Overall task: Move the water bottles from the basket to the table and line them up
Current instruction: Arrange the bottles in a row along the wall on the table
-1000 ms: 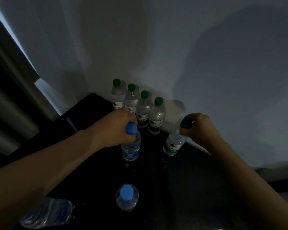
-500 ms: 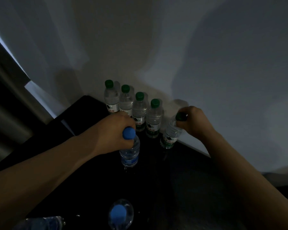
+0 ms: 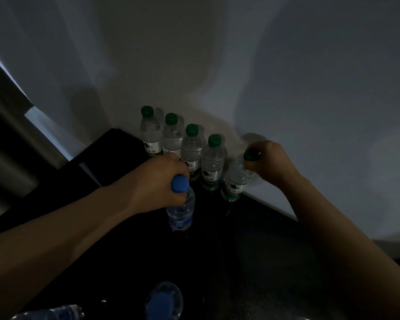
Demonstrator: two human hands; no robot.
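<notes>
Green-cap bottle (image 3: 236,179) now nearer row (image 3: 192,148), right fingers (image 3: 263,148) gripping; left fingers (image 3: 178,167) grip blue-cap bottle (image 3: 180,211).

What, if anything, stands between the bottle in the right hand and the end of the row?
Nothing visible does: the tilted bottle held by the right hand is right beside the row's last bottle, only dark table between.

A single wide-angle camera is riding on the person's head, looking forward and down across the dark surface (image 3: 259,245) toward the pale wall (image 3: 286,77) behind it. It is sitting close, with the left forearm (image 3: 56,245) and right forearm (image 3: 333,239) reaching in from the lower corners.
</notes>
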